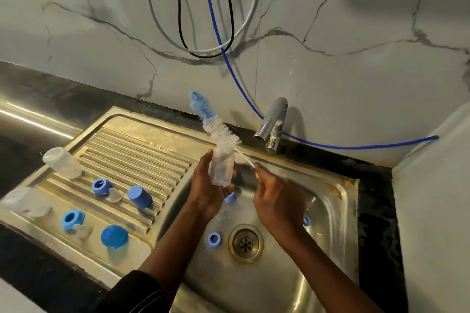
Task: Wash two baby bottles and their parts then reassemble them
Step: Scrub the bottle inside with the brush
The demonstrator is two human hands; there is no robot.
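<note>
Plastic this thin and clear weighs next to nothing, so the bottle [220, 169] at the middle of the frame should be light and fairly stiff, though probably slick when wet. The safest hold is round its body. That is how the left hand [206, 193] has it, grip wrapped about the lower half, mouth pointing up over the basin of the sink [330, 211].

The right hand [278, 202], just right of centre, has a narrow grip, pinching the thin handle of the brush [223, 137]. That handle looks like springy wire, and the bristles and blue sponge tip look soft. The head lies across the bottle's mouth and sticks out toward the upper left; whether any of it is inside I cannot tell.

Counted:
- Two clear bottles are certain: the held one and an upturned bottle [62, 162] on the drainboard [142, 150] at left.
- One clear vessel [24, 203] at the far left edge is too blurred to name.
- Three blue rings [101, 185] show plainly, two on the drainboard and one in the basin beside the drain [245, 242].
- Two more blue pieces peek from behind the hands.
- There are two blue caps [140, 197].
- Two clear teats [115, 194] each lie just beside a ring.
- One tap [273, 122] stands above the basin.
</note>
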